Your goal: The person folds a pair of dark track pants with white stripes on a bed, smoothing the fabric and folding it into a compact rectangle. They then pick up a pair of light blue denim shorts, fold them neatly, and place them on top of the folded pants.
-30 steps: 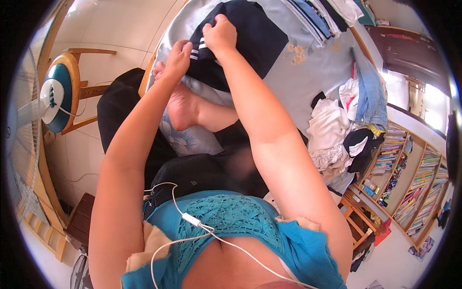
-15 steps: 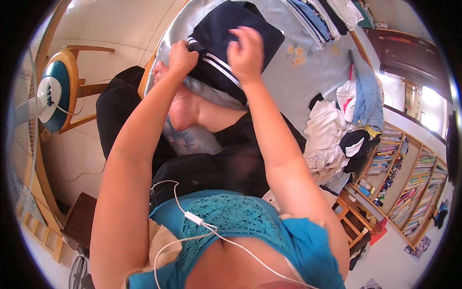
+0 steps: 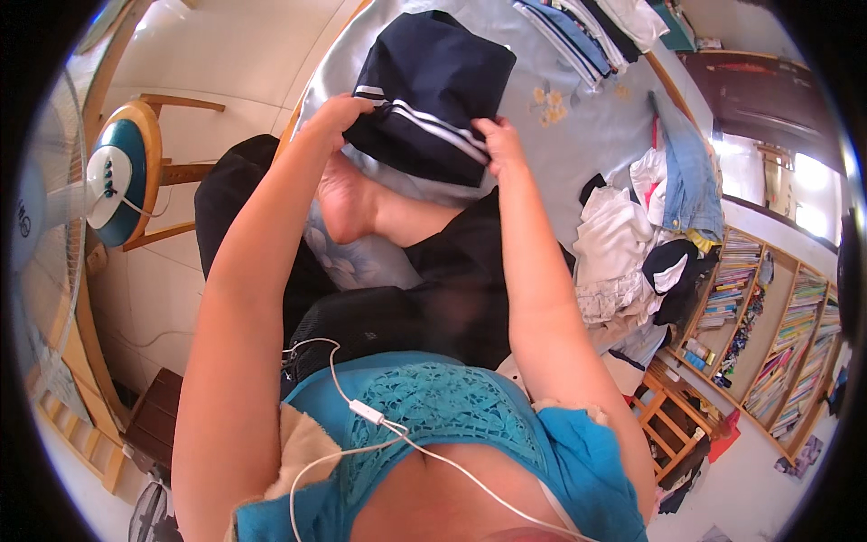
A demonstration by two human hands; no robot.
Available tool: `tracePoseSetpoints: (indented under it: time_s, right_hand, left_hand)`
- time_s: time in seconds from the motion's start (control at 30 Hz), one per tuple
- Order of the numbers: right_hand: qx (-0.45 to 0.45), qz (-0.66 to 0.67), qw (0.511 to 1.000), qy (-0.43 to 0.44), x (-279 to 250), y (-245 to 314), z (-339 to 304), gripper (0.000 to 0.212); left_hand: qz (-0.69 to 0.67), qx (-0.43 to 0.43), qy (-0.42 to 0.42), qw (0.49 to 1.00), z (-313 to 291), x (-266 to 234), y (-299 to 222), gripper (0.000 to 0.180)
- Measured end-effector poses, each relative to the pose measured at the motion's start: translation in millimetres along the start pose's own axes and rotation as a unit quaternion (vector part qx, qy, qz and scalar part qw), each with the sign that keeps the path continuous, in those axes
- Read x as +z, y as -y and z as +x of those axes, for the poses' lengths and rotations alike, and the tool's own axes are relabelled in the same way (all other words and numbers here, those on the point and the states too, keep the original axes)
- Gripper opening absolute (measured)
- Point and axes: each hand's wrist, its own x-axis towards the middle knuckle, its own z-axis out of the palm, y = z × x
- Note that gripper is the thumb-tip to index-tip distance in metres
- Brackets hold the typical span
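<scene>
Both hands are on a dark navy garment [image 3: 432, 86] with white stripes, folded into a rough block and lying on the pale blue bed [image 3: 578, 135]. The left hand [image 3: 336, 116] has its grip pinched on the garment's left corner, just where the 2 white stripes begin, fingers curled over the edge. The right hand [image 3: 499, 144] has its grip pinched on the garment's lower right edge, thumb and fingers pressed onto the cloth. The striped band runs between the 2 hands.

Taking the garment as landmark: just below it a bare foot [image 3: 348, 203] rests on the bed's edge, with the leg in black trousers [image 3: 452, 271] running down towards the person. Above and to the right of the garment lies a stack of folded striped clothes [image 3: 578, 27]. Well to the right of it a heap of unfolded clothes [image 3: 632, 244] spreads over the bed, white and black pieces together, with a pale denim piece [image 3: 686, 172] at its upper side. Farther right again, beyond the heap, stands a bookshelf [image 3: 768, 334] packed with books. Well to the left of the garment, off the bed, a standing fan [image 3: 113, 176] with a blue and white base rises over the tiled floor [image 3: 235, 54]. Far below the garment, a white cable [image 3: 361, 411] crosses the person's teal top [image 3: 433, 406].
</scene>
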Motion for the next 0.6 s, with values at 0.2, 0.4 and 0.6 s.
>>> tracePoseSetpoints:
  time_s: [0.2,0.4,0.6]
  right_hand:
    - [-0.145,-0.052,0.985,0.079,-60,100,17,0.040]
    - [-0.356,-0.368,0.857,-0.062,-91,153,51,0.038]
    - [-0.257,-0.589,0.761,-0.087,-6,50,18,0.067]
  left_hand:
    - [-0.209,0.144,0.178,0.951,-69,23,7,0.030]
    - [-0.320,0.074,0.171,0.929,-100,115,33,0.026]
    - [-0.068,-0.062,0.140,0.986,-66,135,78,0.045]
